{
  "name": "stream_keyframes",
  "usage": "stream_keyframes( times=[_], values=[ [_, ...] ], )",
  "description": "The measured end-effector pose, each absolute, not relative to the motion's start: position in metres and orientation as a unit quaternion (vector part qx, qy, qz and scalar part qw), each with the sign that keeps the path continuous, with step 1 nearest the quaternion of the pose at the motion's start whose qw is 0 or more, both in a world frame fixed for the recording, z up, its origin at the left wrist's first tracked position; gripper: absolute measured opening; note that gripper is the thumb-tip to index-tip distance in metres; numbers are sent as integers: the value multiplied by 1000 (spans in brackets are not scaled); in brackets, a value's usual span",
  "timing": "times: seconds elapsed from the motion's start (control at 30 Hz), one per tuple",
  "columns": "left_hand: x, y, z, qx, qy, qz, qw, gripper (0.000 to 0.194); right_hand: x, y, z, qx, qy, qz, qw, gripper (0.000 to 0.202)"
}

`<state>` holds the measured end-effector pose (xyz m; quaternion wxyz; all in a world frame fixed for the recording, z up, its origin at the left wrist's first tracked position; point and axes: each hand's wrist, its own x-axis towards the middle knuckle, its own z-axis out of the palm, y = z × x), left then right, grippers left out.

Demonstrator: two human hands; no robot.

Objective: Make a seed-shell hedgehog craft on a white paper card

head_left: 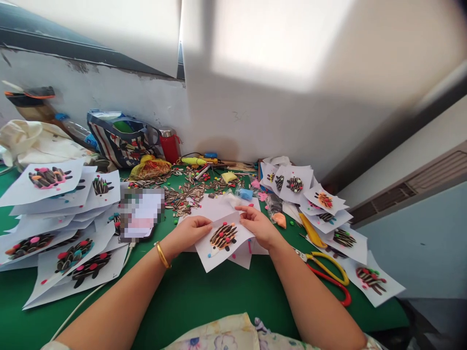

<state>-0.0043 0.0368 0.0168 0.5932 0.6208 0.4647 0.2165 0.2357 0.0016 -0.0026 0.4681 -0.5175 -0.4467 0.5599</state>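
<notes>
Between my two hands is a white paper card [209,260] bearing a hedgehog-like picture of striped sunflower seeds [223,236] on orange clay, with red, blue and dark dots. My left hand [189,231], with a gold bangle at the wrist, pinches the card's upper left edge. At the upper right edge, the fingers of my right hand [257,226] are closed on the same card. More white paper [244,260] lies beneath it on the green table. Loose sunflower seeds [186,197] are heaped just beyond my left hand.
Stacked seed-picture cards stand at left [98,223] and spread at right [348,238]. A phone [140,214] with a white cable lies left. Red-and-yellow scissors [330,274] are by my right forearm. Orange clay [279,220], blue clay [245,194] and a red flask [170,146] sit farther back.
</notes>
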Motion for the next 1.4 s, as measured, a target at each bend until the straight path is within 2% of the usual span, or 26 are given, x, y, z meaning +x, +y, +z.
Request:
stream_keyframes(
  times=[0.27, 0.43, 0.63, 0.77, 0.9, 1.03, 1.17, 1.4],
  values=[
    [-2, 37, 11, 471, 469, 294, 687, 40, 234, 1, 2, -473, -337, 618, 531, 53],
    [-1, 40, 9, 405, 465, 359, 700, 43, 224, -3, 0, -427, -337, 685, 484, 59],
    [1, 41, 6, 365, 460, 416, 695, 40, 215, -9, 5, -399, -365, 708, 455, 40],
    [4, 39, 7, 364, 438, 420, 707, 42, 208, -13, 7, -379, -398, 717, 429, 37],
    [5, 36, 9, 382, 399, 409, 727, 48, 201, -14, 6, -388, -391, 709, 441, 38],
    [4, 36, 8, 383, 395, 420, 722, 49, 204, -11, 9, -398, -367, 685, 487, 37],
    [2, 39, 6, 388, 401, 421, 715, 48, 230, -4, 17, -410, -321, 629, 578, 37],
    [2, 43, 0, 395, 418, 426, 698, 48, 319, 12, 23, -448, -219, 402, 768, 28]
  ],
)
